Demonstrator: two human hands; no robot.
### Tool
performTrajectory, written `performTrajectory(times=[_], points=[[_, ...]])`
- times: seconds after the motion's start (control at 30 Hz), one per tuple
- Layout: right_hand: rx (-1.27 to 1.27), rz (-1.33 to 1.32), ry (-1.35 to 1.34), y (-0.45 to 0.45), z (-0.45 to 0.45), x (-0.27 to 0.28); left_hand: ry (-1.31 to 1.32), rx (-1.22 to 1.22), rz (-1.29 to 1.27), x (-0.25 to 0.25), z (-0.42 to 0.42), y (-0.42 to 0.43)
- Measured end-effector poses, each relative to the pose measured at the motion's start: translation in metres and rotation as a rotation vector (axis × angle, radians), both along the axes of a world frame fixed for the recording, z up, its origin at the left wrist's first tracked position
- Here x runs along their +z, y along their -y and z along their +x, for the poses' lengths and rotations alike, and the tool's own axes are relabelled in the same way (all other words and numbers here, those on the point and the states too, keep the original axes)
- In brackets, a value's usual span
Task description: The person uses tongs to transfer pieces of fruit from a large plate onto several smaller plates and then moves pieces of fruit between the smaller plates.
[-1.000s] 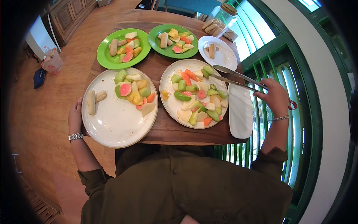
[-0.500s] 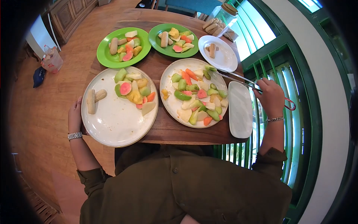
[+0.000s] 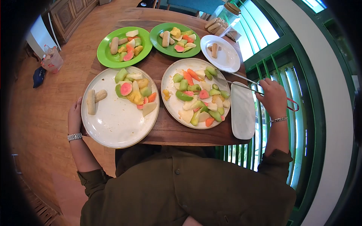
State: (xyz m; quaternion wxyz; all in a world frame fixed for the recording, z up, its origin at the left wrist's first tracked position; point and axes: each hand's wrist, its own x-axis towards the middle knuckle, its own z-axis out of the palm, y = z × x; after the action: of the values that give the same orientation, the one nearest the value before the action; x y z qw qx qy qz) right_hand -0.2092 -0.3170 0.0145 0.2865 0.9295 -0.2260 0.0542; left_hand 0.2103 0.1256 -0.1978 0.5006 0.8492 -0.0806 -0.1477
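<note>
My right hand [image 3: 272, 96] grips metal tongs [image 3: 245, 78] with a red end. Their two arms are spread, with the tips at the upper right rim of the right white plate [image 3: 168, 109], beside green fruit pieces [image 3: 210, 71]. That plate carries many cut pieces in green, orange, pink and cream. At the left edge of the other white plate [image 3: 113, 132], my left hand [image 3: 75, 115] grasps the rim, some fingers hidden. On this plate lie mixed fruit [image 3: 135, 90] at the upper right and two pale finger-shaped pieces [image 3: 95, 100] at the left.
Two green plates [image 3: 103, 56] [image 3: 155, 45] of fruit stand behind. A white oval plate [image 3: 230, 62] holds pale pieces. A glass jar [image 3: 226, 19] stands at the back right corner. A rectangular white dish [image 3: 243, 120] sits beside the slatted green window [image 3: 260, 150].
The tongs' arms have spread wider, and a green fruit piece near their tips has settled slightly lower and left on the right plate. My left hand stays on its plate.
</note>
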Motion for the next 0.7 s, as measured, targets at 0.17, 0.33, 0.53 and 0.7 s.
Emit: performTrajectory(times=[0.17,0.33,0.53,0.7], points=[[0.006,-0.022,0.006,0.002,0.008,-0.009,0.012,-0.003,0.038,0.009,-0.005,0.003],[0.015,-0.038,0.047,-0.001,0.006,-0.002,0.043,0.003,-0.004,0.005,-0.005,0.002],[-0.109,0.216,0.165,-0.009,0.018,-0.002,-0.034,-0.015,0.004,0.004,-0.001,0.001],[-0.084,0.103,0.063,-0.01,0.04,-0.016,0.014,-0.003,0.016,0.007,-0.006,0.003]])
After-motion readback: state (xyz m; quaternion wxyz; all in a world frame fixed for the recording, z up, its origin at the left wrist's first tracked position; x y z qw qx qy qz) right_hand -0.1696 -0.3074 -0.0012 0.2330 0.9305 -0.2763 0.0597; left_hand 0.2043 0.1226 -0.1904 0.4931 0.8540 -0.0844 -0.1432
